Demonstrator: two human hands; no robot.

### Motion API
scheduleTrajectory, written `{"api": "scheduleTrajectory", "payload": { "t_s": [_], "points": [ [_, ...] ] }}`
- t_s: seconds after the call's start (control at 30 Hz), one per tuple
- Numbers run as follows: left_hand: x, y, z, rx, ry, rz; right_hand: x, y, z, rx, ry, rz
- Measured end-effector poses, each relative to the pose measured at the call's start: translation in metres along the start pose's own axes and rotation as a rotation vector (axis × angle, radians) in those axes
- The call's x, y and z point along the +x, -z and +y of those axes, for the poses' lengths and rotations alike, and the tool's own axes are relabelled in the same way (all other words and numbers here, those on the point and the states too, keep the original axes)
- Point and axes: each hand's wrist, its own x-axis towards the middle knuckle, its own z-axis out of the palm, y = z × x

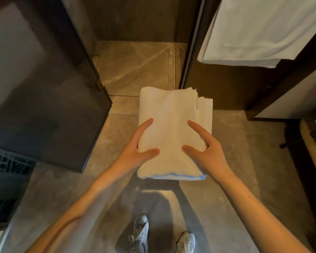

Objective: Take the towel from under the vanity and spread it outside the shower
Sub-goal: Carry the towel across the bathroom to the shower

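towel [170,115] folded, held above tiled floor [235,143], long axis pointing away from body, blue-edged end nearest | left grip [139,143], right grip [204,148] pinching its near sides | dark door [44,88] left

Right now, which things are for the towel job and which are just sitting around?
For the job:
- folded towel, held in the left hand and right hand
- floor, where it could get spread

Just around:
- hanging white towel
- shoes on the person's feet
- dark panel on the left
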Motion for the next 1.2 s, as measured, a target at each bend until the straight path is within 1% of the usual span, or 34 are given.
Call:
{"api": "scheduleTrajectory", "payload": {
  "t_s": [0.13, 0.33, 0.43, 0.6, 0.73, 0.83, 0.93, 1.03, 1.07, 1.13, 1.17, 1.2],
  "points": [
    [0.034, -0.010, -0.089, -0.057, 0.068, 0.018, 0.029, -0.027, 0.087, -0.009, -0.005, -0.025],
    [0.102, -0.041, -0.233, -0.058, 0.081, 0.005, 0.078, -0.054, 0.238, -0.009, -0.017, -0.009],
    [0.141, -0.058, -0.319, -0.068, 0.086, -0.011, 0.107, -0.071, 0.328, -0.032, -0.014, -0.026],
    [0.198, -0.079, -0.480, -0.025, 0.096, -0.086, 0.151, -0.109, 0.487, -0.072, -0.011, -0.019],
    [0.240, -0.088, -0.596, -0.021, 0.104, -0.159, 0.181, -0.143, 0.600, -0.069, -0.021, -0.026],
    [0.263, -0.094, -0.662, -0.021, 0.127, -0.179, 0.198, -0.162, 0.665, -0.091, -0.022, -0.027],
    [0.278, -0.102, -0.701, 0.038, 0.162, -0.187, 0.209, -0.174, 0.708, -0.111, -0.062, -0.052],
    [0.281, -0.112, -0.720, 0.146, 0.201, -0.129, 0.212, -0.182, 0.735, -0.199, -0.122, -0.039],
    [0.282, -0.113, -0.721, 0.262, 0.211, -0.109, 0.214, -0.183, 0.739, -0.274, -0.139, -0.053],
    [0.286, -0.111, -0.717, 0.704, 0.179, -0.056, 0.222, -0.179, 0.739, -0.618, -0.123, -0.030],
    [0.289, -0.111, -0.713, 0.911, 0.093, -0.006, 0.227, -0.177, 0.736, -0.790, -0.053, 0.017],
    [0.292, -0.114, -0.709, 1.054, -0.029, 0.040, 0.230, -0.178, 0.730, -0.893, 0.043, 0.053]
  ]
}}
